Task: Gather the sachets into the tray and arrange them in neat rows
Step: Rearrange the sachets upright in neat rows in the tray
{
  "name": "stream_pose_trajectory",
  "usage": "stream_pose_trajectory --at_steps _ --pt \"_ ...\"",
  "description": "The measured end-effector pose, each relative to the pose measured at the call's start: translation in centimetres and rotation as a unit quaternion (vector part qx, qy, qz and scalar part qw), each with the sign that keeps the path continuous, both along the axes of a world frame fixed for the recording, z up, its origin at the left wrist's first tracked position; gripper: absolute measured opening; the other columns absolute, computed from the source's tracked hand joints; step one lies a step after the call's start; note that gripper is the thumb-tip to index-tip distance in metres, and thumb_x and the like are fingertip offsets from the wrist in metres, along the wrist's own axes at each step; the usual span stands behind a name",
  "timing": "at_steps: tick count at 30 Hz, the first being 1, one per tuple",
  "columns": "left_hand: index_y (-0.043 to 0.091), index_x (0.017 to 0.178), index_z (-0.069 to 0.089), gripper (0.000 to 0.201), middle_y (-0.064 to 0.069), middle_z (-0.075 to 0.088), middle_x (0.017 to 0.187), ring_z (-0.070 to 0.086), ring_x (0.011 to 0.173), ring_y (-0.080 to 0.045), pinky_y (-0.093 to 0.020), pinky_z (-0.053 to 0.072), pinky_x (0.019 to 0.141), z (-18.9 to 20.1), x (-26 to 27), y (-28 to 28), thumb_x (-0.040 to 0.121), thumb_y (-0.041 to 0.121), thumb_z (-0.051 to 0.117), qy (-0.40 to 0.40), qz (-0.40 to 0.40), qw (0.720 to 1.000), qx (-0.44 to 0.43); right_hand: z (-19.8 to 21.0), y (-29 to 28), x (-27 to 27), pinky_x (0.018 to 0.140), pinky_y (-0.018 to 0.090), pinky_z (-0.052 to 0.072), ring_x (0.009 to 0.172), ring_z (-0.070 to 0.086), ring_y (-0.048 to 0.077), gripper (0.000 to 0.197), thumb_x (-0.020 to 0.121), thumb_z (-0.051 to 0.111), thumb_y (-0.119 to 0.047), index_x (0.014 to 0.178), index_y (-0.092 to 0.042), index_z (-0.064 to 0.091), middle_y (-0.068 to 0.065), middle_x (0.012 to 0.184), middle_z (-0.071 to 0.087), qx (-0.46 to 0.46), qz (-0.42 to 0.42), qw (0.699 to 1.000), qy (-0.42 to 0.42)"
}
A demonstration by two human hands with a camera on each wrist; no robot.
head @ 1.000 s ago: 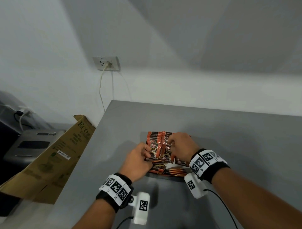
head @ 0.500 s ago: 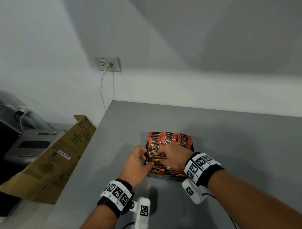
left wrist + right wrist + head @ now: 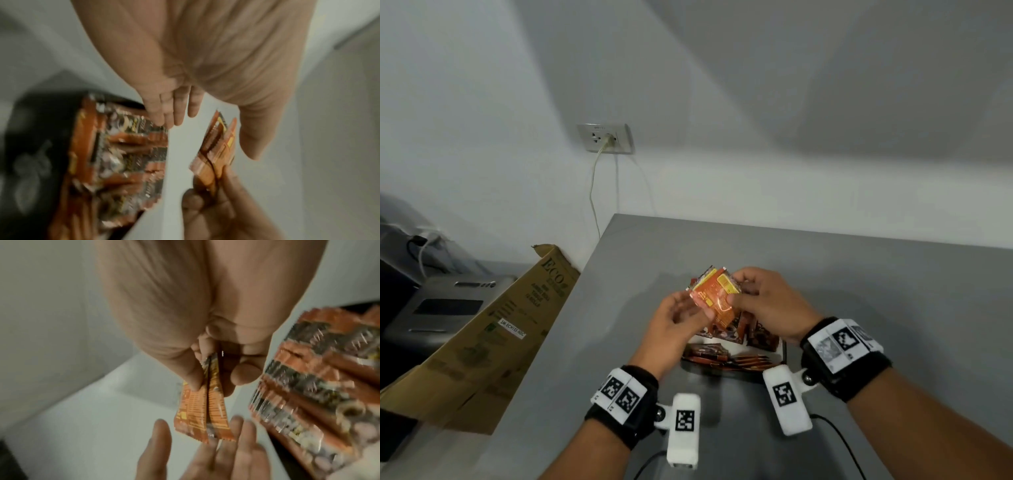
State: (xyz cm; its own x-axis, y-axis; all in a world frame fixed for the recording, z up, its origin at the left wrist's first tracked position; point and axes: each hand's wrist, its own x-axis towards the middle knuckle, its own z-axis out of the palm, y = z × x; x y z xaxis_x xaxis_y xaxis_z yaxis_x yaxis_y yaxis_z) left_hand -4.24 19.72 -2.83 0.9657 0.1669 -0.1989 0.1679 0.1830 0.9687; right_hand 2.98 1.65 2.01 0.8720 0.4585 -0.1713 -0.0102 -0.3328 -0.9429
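Both hands have risen from the tray since half a second ago, when they were down among the packed rows; now the right hand (image 3: 763,305) pinches a pair of orange sachets (image 3: 717,296) between thumb and fingers above the tray, while the left hand (image 3: 674,325) hovers just beside them with fingers straight and slightly spread, its fingertips (image 3: 242,433) close under the sachets' lower edge, and contact cannot be told. Below, the black tray (image 3: 784,353) sits on the grey table (image 3: 876,291), filled with other sachets (image 3: 726,358) standing in rows, blurred in both wrist views. The table's left edge runs close past the tray, and beyond it a flattened cardboard box (image 3: 493,335) leans by a grey machine (image 3: 445,305). A white wall rises behind the far edge, with a socket (image 3: 606,137) and a cord (image 3: 594,192) hanging down. To the right and behind the tray the grey surface stretches broadly.
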Motion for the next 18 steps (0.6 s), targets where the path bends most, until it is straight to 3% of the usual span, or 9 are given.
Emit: stream_pose_trajectory --at_steps 3,5,7,8,10,12,14,16,18 --pt "-0.010 0.129 0.055 0.058 -0.025 0.065 0.116 0.065 0.097 -0.035 -0.041 0.056 0.080 1.5 0.9 -1.9 0.082 0.023 0.069 0.006 -0.034 0.972 -0.233 0.3 0.5 -1.6 0.059 0.027 0.053 0.075 0.070 0.022 0.013 0.093 0.065 -0.002 0.105 -0.008 0.066 0.012 0.091 0.077 0.130 -0.032 0.984 0.116" --pt "-0.013 0.128 0.052 0.054 -0.028 0.057 0.113 0.059 0.086 -0.034 -0.036 0.052 0.062 2.2 1.6 -2.7 0.084 0.017 0.059 0.038 -0.043 0.956 -0.288 0.0 1.0 -2.5 0.061 0.033 0.057 0.076 0.070 0.022 0.011 0.092 0.067 -0.002 0.101 -0.009 0.067 0.010 0.090 0.077 0.131 -0.038 0.983 0.123" --pt "-0.009 0.117 0.060 0.039 -0.030 0.060 0.111 0.061 0.084 -0.034 -0.034 0.049 0.058 2.6 2.3 -3.2 0.085 0.011 0.054 0.077 -0.020 0.956 -0.283 0.1 0.9 -2.8 0.070 0.038 0.062 0.079 0.070 0.017 0.014 0.088 0.073 -0.012 0.100 -0.015 0.067 0.003 0.093 0.075 0.052 -0.064 0.996 0.045" --pt "-0.008 0.113 0.063 0.032 -0.031 0.064 0.109 0.065 0.084 -0.035 -0.034 0.052 0.059 2.6 2.7 -3.2 0.087 0.006 0.052 0.087 -0.006 0.960 -0.265 0.4 0.5 -2.7 0.073 0.030 0.061 0.081 0.068 0.009 0.024 0.083 0.078 -0.019 0.104 -0.020 0.065 -0.002 0.099 0.071 -0.006 -0.080 0.997 -0.017" --pt "-0.011 0.116 0.062 0.029 -0.030 0.068 0.106 0.071 0.084 -0.034 -0.034 0.059 0.062 2.5 3.1 -3.1 0.091 -0.001 0.051 0.090 -0.003 0.971 -0.220 1.3 -0.2 -2.6 0.082 0.013 0.051 0.098 0.058 0.001 0.059 0.073 0.084 -0.033 0.126 -0.030 0.056 -0.011 0.121 0.053 -0.114 -0.048 0.982 -0.141" --pt "-0.012 0.121 0.058 0.035 -0.028 0.068 0.105 0.071 0.089 -0.034 -0.037 0.060 0.072 2.4 3.2 -3.3 0.087 -0.001 0.059 0.071 -0.023 0.979 -0.188 1.9 -0.5 -2.2 0.102 0.020 0.035 0.122 0.041 0.005 0.086 0.068 0.086 -0.041 0.143 -0.035 0.045 -0.013 0.137 0.039 -0.180 0.044 0.962 -0.202" --pt "-0.006 0.115 0.061 0.038 -0.023 0.069 0.099 0.070 0.089 -0.031 -0.037 0.059 0.073 2.5 3.2 -3.6 0.078 0.004 0.066 0.056 -0.047 0.982 -0.176 1.9 -0.6 -1.6 0.104 0.024 0.028 0.127 0.035 0.010 0.082 0.069 0.086 -0.038 0.143 -0.036 0.049 -0.012 0.141 0.041 -0.197 0.097 0.951 -0.218" --pt "-0.003 0.113 0.061 0.039 -0.020 0.068 0.094 0.070 0.080 -0.028 -0.034 0.059 0.061 2.9 3.1 -3.7 0.076 0.009 0.068 0.059 -0.060 0.977 -0.193 1.5 -0.8 -1.2 0.106 0.028 0.035 0.122 0.043 0.010 0.070 0.072 0.087 -0.033 0.135 -0.036 0.057 -0.014 0.132 0.049 -0.182 0.087 0.955 -0.216" --pt "-0.004 0.125 0.054 0.051 -0.021 0.068 0.095 0.070 0.074 -0.027 -0.033 0.058 0.055 3.3 2.9 -3.6 0.077 0.011 0.065 0.086 -0.055 0.970 -0.219 1.4 -0.8 -1.2 0.103 0.033 0.043 0.113 0.050 0.005 0.064 0.071 0.087 -0.034 0.128 -0.036 0.059 -0.017 0.121 0.053 -0.164 0.058 0.963 -0.208"
